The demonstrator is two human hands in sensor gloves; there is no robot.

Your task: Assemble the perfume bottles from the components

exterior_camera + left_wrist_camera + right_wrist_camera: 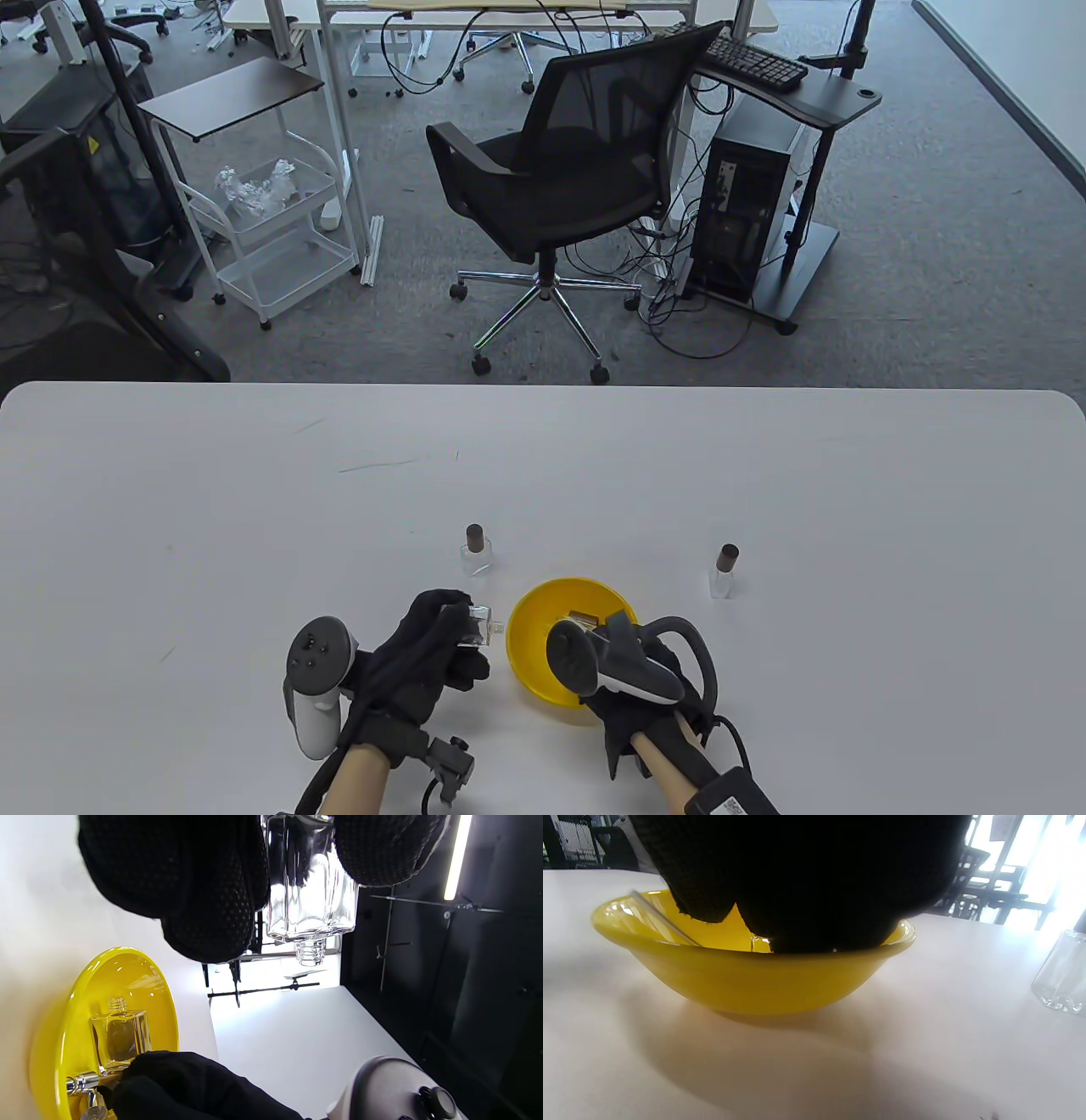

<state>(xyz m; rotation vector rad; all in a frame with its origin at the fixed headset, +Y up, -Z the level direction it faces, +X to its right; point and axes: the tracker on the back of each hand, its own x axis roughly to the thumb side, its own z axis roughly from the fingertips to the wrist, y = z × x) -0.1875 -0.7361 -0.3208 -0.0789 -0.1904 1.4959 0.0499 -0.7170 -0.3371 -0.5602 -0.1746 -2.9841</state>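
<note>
My left grip (437,641) is clamped on an uncapped glass bottle (477,626), neck pointing toward the yellow bowl (530,671). My right grip (594,649) reaches into that bowl (finger closure cannot be determined), just beside the neck, among the spray components.

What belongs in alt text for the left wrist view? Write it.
Gloved left-hand fingers grip an uncapped clear glass bottle. Beside it, a yellow bowl holds another uncapped bottle and a silver part, where the right hand reaches in.
</note>
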